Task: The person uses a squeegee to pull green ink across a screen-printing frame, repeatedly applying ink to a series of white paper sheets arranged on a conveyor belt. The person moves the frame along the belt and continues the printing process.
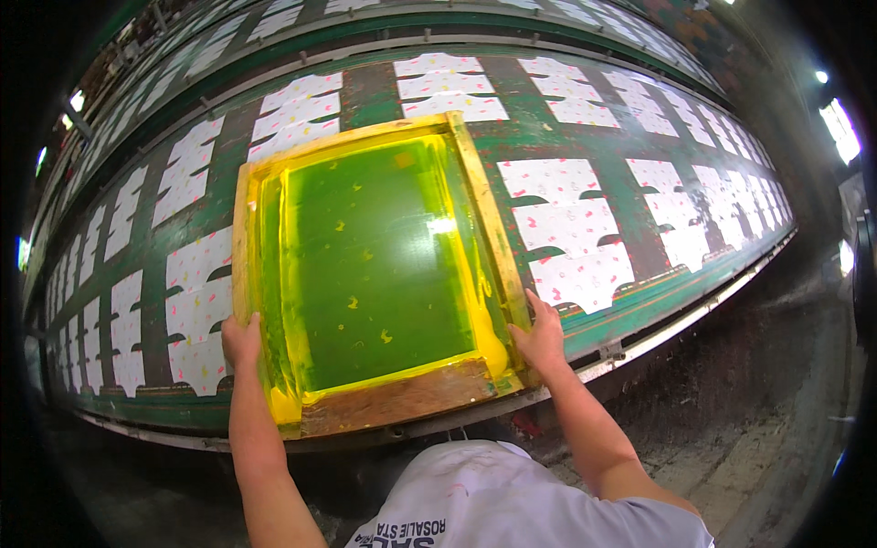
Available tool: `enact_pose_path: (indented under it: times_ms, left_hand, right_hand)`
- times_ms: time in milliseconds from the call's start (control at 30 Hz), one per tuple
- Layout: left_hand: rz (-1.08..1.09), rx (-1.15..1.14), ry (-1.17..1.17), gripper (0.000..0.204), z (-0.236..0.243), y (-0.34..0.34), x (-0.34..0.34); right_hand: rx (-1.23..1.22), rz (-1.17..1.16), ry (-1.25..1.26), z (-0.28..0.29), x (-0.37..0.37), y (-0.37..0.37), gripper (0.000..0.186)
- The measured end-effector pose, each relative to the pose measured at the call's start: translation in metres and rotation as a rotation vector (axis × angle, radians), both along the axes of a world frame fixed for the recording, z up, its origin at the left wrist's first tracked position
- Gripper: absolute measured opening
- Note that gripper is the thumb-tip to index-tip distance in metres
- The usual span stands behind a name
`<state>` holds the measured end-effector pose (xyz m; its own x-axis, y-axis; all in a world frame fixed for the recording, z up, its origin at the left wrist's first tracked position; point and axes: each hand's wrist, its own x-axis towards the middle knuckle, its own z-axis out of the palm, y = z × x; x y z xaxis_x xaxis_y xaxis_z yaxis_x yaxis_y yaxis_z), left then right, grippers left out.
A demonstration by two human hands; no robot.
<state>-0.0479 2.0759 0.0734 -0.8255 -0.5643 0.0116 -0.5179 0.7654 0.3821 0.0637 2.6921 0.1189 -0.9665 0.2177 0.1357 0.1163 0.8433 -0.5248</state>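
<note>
Between my two hands is a wooden-framed printing screen (365, 265) with green mesh and yellow ink smeared along its inner edges. My left hand (241, 342) grips the frame's left side near its lower part. On the opposite side my right hand (539, 338) is closed round the right rail, its thumb over the wood. Small yellow shapes dot the mesh, and thick yellow ink lies in the two lower corners. The frame covers part of the long green table (585, 338); whether it touches the surface, I cannot tell.
White cut fabric pieces (568, 228) with small pink and yellow prints lie in rows along the table, left and right of the screen. A metal rail (676, 338) follows the near edge. Another table (219, 41) with similar pieces stands beyond.
</note>
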Motion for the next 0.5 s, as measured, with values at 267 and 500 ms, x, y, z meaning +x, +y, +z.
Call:
enact_pose_path:
  times_ms: [267,500]
  left_hand:
    - [0.015,0.193,0.017,0.052,0.003,-0.004,-0.005]
    - [-0.005,0.162,0.058,0.051,-0.003,-0.011,0.000]
  right_hand:
    - [0.011,-0.089,-0.114,0.000,-0.011,-0.017,0.086]
    - [-0.037,-0.132,-0.107,0.002,-0.015,-0.020,0.072]
